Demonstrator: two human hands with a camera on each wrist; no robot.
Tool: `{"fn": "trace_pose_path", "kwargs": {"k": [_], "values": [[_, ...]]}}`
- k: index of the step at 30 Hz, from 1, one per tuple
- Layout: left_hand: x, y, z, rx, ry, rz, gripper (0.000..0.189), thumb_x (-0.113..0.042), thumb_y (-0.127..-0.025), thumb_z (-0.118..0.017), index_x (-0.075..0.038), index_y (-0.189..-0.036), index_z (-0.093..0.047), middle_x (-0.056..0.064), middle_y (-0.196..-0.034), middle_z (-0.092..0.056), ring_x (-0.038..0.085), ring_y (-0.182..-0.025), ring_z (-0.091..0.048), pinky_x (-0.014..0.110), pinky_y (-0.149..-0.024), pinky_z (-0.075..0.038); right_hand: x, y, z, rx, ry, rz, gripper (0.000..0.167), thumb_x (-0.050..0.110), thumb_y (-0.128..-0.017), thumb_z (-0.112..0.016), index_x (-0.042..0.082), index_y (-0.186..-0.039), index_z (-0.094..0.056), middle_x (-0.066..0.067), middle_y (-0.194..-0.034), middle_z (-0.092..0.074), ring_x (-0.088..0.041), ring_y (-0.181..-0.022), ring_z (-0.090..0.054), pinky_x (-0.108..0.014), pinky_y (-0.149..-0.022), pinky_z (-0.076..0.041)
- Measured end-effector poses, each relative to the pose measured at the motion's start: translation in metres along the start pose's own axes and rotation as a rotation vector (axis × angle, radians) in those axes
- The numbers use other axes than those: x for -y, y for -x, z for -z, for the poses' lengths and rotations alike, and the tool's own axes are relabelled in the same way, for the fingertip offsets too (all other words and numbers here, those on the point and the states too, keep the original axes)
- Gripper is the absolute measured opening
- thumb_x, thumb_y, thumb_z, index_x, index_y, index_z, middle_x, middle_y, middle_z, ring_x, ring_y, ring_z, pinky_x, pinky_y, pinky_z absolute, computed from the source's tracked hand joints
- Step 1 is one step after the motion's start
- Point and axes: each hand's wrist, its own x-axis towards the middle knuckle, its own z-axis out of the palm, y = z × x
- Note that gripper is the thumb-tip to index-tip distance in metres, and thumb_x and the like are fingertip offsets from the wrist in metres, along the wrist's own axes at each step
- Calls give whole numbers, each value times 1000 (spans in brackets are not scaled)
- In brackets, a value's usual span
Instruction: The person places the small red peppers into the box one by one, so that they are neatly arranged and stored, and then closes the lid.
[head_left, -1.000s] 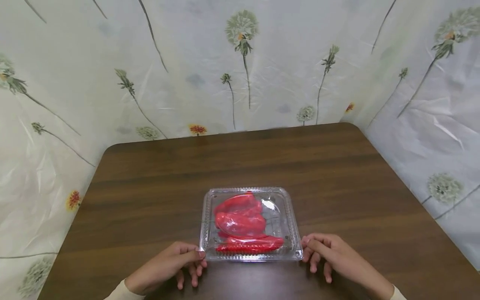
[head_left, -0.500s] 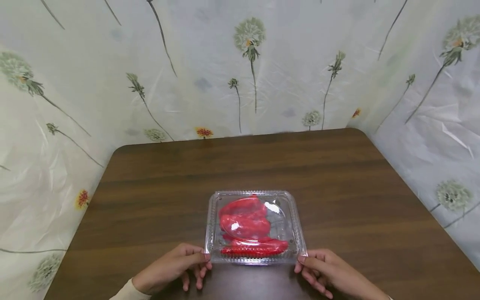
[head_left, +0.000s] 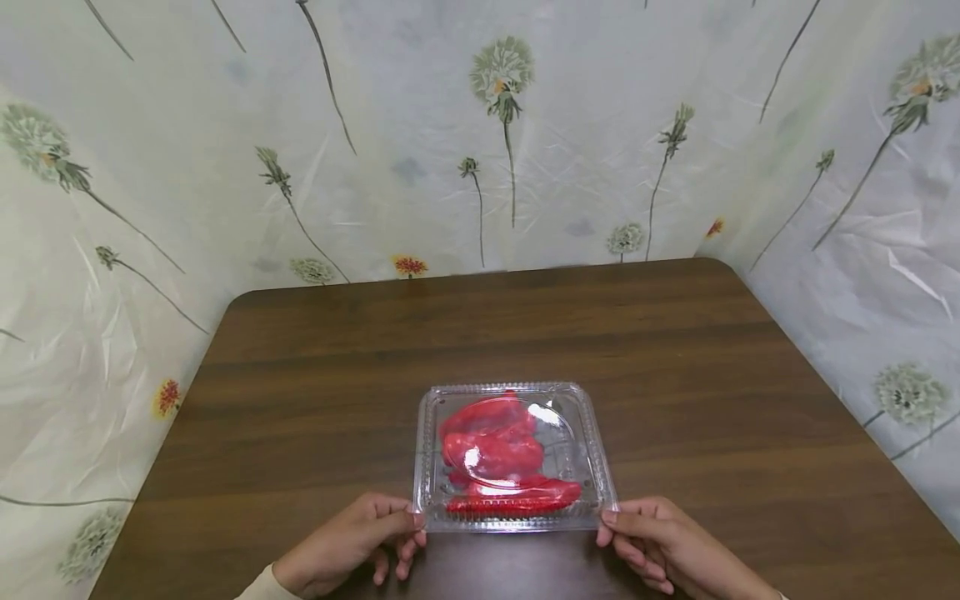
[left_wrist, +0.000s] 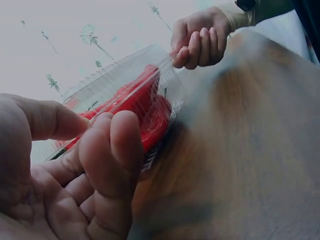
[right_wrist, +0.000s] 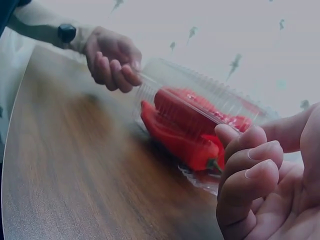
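Observation:
A clear plastic clamshell container [head_left: 587, 425] with a ribbed rim sits at the near middle of the table, its lid down. Several red peppers [head_left: 492, 454] lie inside; a green stem on one pepper [right_wrist: 185, 145] shows in the right wrist view. At the near left corner, my left hand [head_left: 363, 537] pinches the rim between thumb and forefinger. The near right corner is pinched the same way by my right hand [head_left: 660, 533]. Both hands keep their other fingers loosely bent below the rim. In the left wrist view, the left fingers [left_wrist: 107, 155] hide part of the container.
The dark wood-grain table [head_left: 315, 400] extends behind and to both sides of the container. A pale sheet [head_left: 360, 192] printed with dandelions hangs along its back and sides. A dark band [right_wrist: 66, 33] is round the left wrist.
My right hand has gone from beside the near right corner to pinching it. The left hand stays at its corner. The head view has shifted slightly.

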Motion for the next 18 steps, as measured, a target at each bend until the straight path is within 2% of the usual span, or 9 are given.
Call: {"fn": "trace_pose_path", "kwargs": {"k": [7, 10, 13, 16, 18], "values": [[3, 0, -2, 40, 24, 5, 43, -19, -103, -56, 24, -102, -52, 2, -75, -63, 9, -65, -62, 16, -45, -42, 1, 2, 3, -5, 17, -4, 33, 6, -109, -33, -23, -105, -47, 0, -69, -48, -33, -46, -17, -37, -34, -12], [2, 1, -2, 73, 7, 12, 42, -20, -103, -55, 22, -104, -56, 4, -77, -66, 9, -67, -64, 16, -44, -42, 3, 3, 4, -3, 16, -5, 33, 7, -109, -32, -23, -105, -46, 0, -70, -48, -34, -47, -17, -40, -34, -11], [0, 0, -3, 80, -11, 14, 42, -20, -103, -55, 22, -105, -58, 4, -79, -68, 8, -68, -65, 16, -43, -42, 3, 3, 5, 0, 15, -5, 33, 7, -109, -32, -23, -106, -46, 0, -71, -49, -32, -48, -20, -45, -36, -10], [-1, 0, -3, 73, -25, 21, 42, -20, -103, -56, 22, -104, -58, 3, -79, -68, 7, -66, -66, 16, -42, -42, 3, 2, 6, -3, 36, -4, 34, 7, -109, -32, -24, -107, -46, 0, -73, -51, -24, -48, -28, -48, -38, -11], [-1, 0, -3, 74, -28, 30, 43, -21, -103, -56, 21, -105, -58, 3, -79, -68, 7, -65, -66, 16, -42, -43, 4, 2, 6, -12, 60, -11, 35, 8, -109, -33, -24, -107, -45, 0, -75, -53, -16, -49, -36, -44, -37, -15]]}}
